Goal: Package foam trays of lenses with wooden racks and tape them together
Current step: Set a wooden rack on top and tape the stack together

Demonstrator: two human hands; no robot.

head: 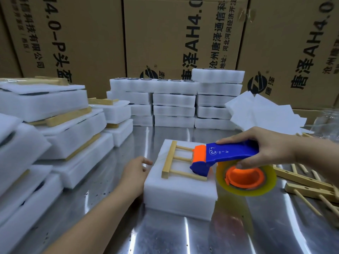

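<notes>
Foam trays (179,187), stacked and capped with a wooden rack (169,160), sit in the middle of the tabletop (165,235), just in front of the person. The right hand (271,145) has its grip clamped on a blue and orange tape dispenser (231,154), whose head rests on the right end of the rack's rungs, with the tape roll (245,177) hanging off the stack's right edge. The left hand (135,171) lies against the stack's left side, its grip apart, fingers only touching the foam. The likely trouble is the rack sliding or twisting as the dispenser is dragged across its rungs, since nothing visible pins it down; a light left-hand brace might also let the foam layers shift, so the tape would lie skewed or wrinkled. The tabletop is shiny, streaked metal, probably slick under foam. Finished bundles (55,134) pile up at the left, untaped tray stacks (174,103) stand at the back, loose foam sheets (260,110) and spare racks (308,184) lie at the right, and printed cardboard cartons (165,33) wall in the space behind.
</notes>
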